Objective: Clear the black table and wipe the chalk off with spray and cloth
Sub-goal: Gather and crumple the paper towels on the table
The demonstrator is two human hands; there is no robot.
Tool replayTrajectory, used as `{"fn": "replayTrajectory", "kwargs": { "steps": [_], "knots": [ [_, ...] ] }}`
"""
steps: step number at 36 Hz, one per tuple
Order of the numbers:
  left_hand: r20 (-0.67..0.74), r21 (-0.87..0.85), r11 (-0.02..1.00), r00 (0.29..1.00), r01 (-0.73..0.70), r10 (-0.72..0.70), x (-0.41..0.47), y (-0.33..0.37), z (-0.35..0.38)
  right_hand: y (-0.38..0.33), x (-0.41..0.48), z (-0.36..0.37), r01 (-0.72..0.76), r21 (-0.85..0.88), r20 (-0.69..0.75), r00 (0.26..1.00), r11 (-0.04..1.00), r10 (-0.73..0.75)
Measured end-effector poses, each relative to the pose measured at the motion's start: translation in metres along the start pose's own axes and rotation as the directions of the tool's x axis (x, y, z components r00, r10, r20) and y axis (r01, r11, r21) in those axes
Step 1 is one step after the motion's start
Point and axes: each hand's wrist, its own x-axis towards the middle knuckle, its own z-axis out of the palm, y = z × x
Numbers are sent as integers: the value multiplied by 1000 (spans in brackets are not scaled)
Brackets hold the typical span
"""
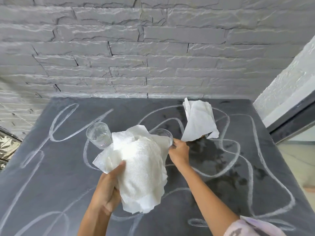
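Observation:
The black table (59,184) is covered with looping white chalk lines, with dark wet patches on its right half. My left hand (106,189) holds a big bundle of white paper towels (141,171) above the table's middle. Behind the bundle, my right hand (179,150) grips the rim of a clear glass (162,133) that the towels mostly hide. A second clear glass (99,134) stands upright to the left of the bundle. Another white paper towel (198,121) lies crumpled at the back right. No spray bottle is in view.
A grey stone-brick wall (136,48) runs along the table's far edge. A white textured wall and a dark frame (289,120) border the right side. A patterned surface (6,147) shows past the left edge.

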Motion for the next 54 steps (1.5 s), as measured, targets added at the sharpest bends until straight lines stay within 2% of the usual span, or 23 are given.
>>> {"fn": "replayTrajectory", "kwargs": {
  "steps": [10,11,13,15,16,18,20,22,24,27,30,33,37,40,42,44,46,49,52,54],
  "knots": [
    [-4,-29,1000,1000,7,-7,3,3,10,-10,9,7,43,69,110,993,997,-51],
    [1,-24,1000,1000,7,-7,4,3,13,-9,9,5,27,78,71,997,997,-32],
    [26,-13,1000,1000,8,-8,7,4,19,-7,12,-4,-22,100,-135,990,995,35],
    [57,-6,1000,998,23,-22,10,4,28,-3,17,-16,-32,156,-374,923,987,89],
    [73,-2,999,997,33,-33,12,4,32,-1,22,-23,-54,195,-445,885,979,137],
    [99,1,999,994,53,-53,16,3,43,5,36,-39,-142,290,-499,822,946,276],
    [121,5,998,991,60,-61,20,1,53,12,50,-54,-229,412,-453,788,882,416],
    [142,28,998,988,54,-57,23,-2,62,17,61,-65,-304,557,-337,768,773,544],
    [146,48,997,987,66,-72,25,-5,69,22,71,-71,-326,636,-261,763,700,592],
    [149,61,994,983,95,-103,32,-8,79,24,84,-79,-331,653,-241,762,681,601],
    [143,67,993,984,101,-110,38,-9,85,26,93,-82,-314,623,-308,744,717,593],
    [135,57,994,986,95,-102,45,-11,88,24,100,-83,-291,531,-426,720,796,548],
    [106,57,993,989,101,-106,54,-15,89,20,109,-81,-249,428,-494,741,869,456],
    [88,57,992,990,109,-114,58,-18,88,6,114,-76,-115,339,-513,810,934,286],
    [84,57,992,990,112,-116,59,-19,88,-7,115,-70,61,214,-511,858,975,58],
    [90,59,992,989,115,-120,60,-21,88,-16,117,-58,202,87,-443,885,975,-144],
    [97,59,992,988,113,-118,61,-20,87,-24,119,-45,241,74,-235,947,968,-218],
    [94,49,993,989,108,-113,62,-20,85,-29,127,-26,253,-15,55,966,967,-252],
    [100,35,993,988,111,-114,62,-19,84,-31,130,-16,193,-11,189,964,981,-187],
    [104,33,993,988,109,-112,62,-18,83,-29,129,-14,149,-30,212,967,988,-139]
  ]
}}
